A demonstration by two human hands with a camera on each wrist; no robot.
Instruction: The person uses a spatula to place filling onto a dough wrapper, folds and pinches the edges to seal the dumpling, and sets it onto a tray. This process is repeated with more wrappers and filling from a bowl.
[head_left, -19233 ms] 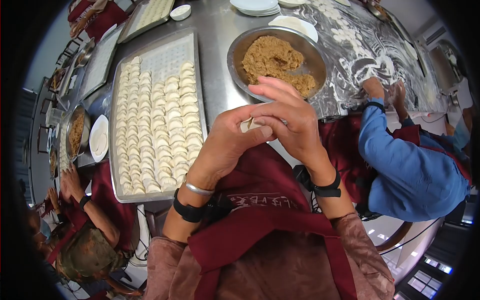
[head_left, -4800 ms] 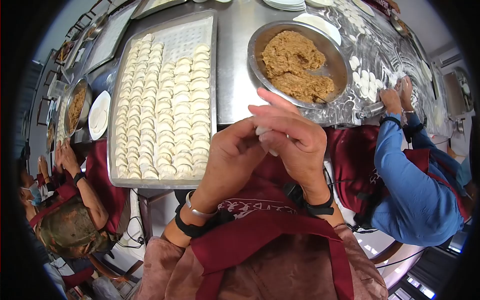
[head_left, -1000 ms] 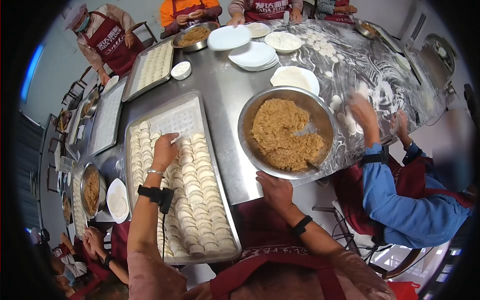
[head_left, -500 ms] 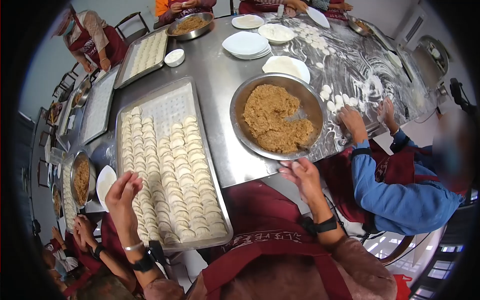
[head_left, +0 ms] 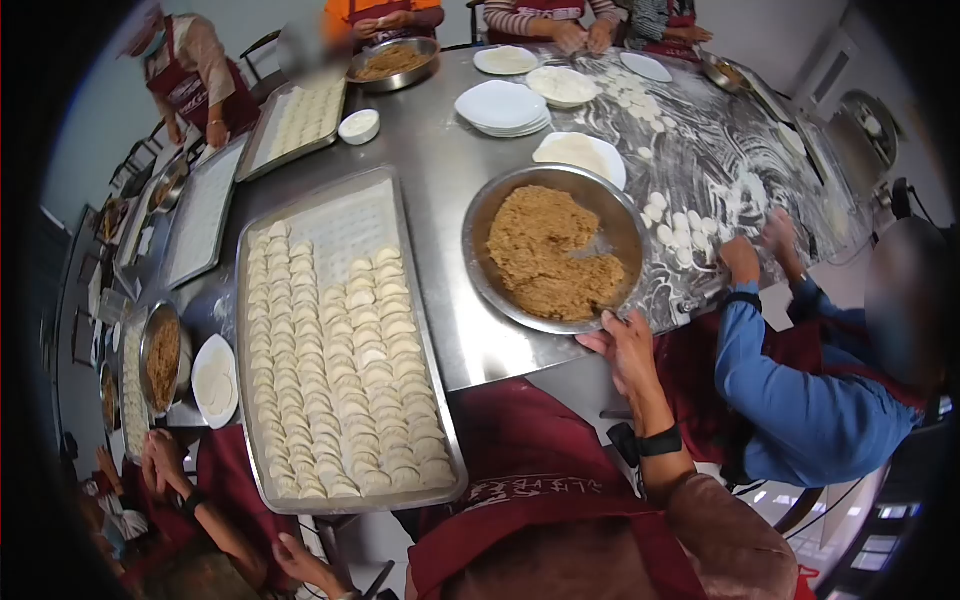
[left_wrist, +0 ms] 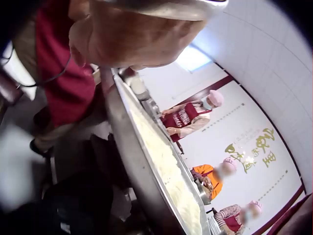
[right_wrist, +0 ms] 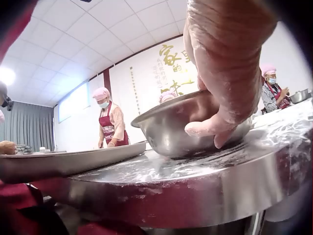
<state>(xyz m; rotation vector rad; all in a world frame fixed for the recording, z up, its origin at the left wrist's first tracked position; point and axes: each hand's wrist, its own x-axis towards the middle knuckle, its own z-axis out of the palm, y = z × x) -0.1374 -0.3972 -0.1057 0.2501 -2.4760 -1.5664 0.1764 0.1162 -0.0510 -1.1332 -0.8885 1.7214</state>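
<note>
My right hand (head_left: 628, 352) is at the near rim of a metal bowl (head_left: 478, 262) half filled with brown filling (head_left: 545, 255). In the right wrist view its fingers curl over the rim, some against the bowl's outer wall (right_wrist: 168, 129). Low at the left, beyond the tray's near corner, hangs my left hand (head_left: 305, 565), fingers loose and holding nothing. The left wrist view shows that hand (left_wrist: 137, 39) from close by, fingertips hidden. Rows of folded dumplings (head_left: 335, 370) fill most of a metal tray (head_left: 250, 440) that juts over the table's front edge.
Stacked white plates (head_left: 502, 106), a plate of wrappers (head_left: 580, 160) and a small white bowl (head_left: 359, 126) stand farther back. At right, a person in blue sleeves (head_left: 800, 380) works by wrappers (head_left: 683, 235) on the floured table. Another filling bowl (head_left: 183, 355) and wrapper plate (head_left: 214, 382) are left.
My left hand has left the tray's dumplings and dropped to the lower left. My right hand has risen from the table edge to the bowl's rim. Earlier, both hands pinched a dumpling together.
</note>
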